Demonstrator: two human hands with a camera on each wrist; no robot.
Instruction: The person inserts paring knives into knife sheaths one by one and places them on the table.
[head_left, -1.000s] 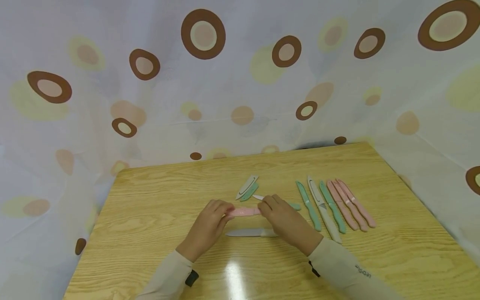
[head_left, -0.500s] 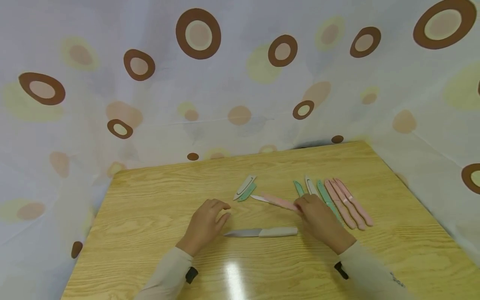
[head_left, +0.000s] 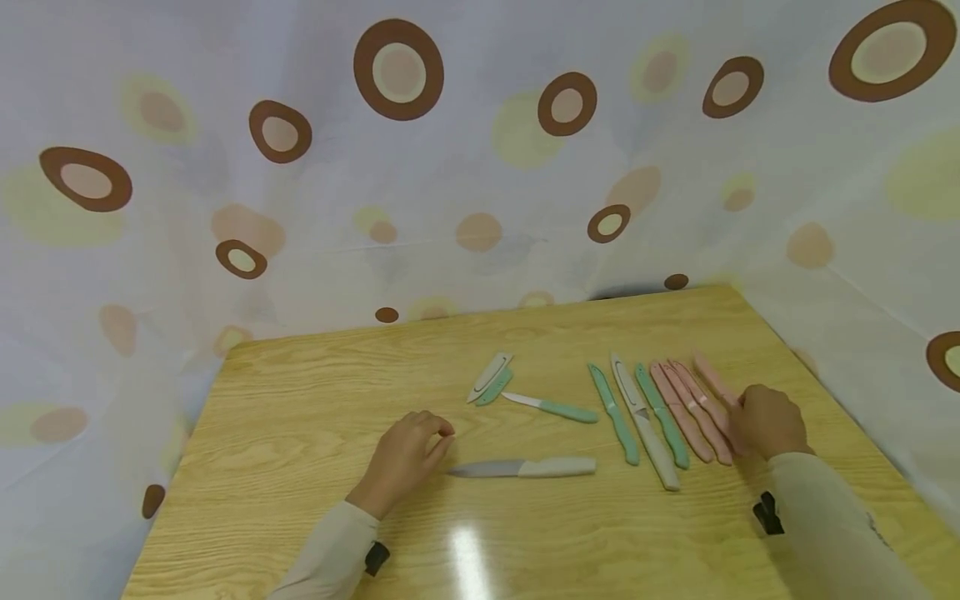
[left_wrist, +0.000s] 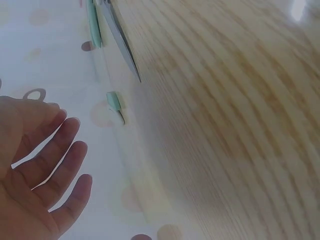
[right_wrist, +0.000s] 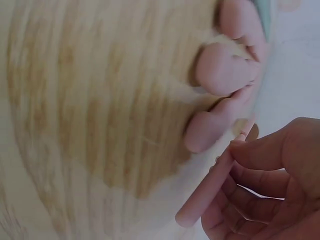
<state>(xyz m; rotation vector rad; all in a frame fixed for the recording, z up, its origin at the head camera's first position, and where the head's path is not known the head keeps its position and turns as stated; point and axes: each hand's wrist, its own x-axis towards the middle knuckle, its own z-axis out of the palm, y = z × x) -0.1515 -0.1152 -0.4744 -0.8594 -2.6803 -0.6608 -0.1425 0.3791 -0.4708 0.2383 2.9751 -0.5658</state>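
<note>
My right hand grips a pink sheathed knife at the right end of a row of knives. In the right wrist view the thumb and fingers pinch that pink knife by its handle, beside other pink handles. My left hand hovers near the tip of a bare-bladed white-handled knife. Its fingers are loosely bent with nothing between them, as the left wrist view also shows the left hand. A green-handled knife with a bare blade lies behind the white one.
A white sheath and a green sheath lie side by side behind the bare knives. The row holds a green knife, a white knife, another green knife and pink knives. A patterned curtain surrounds the wooden table.
The right hand has carried the pink knife from the middle to the right end of the row. The left hand let go of its pink sheath end and stayed near the same place.
</note>
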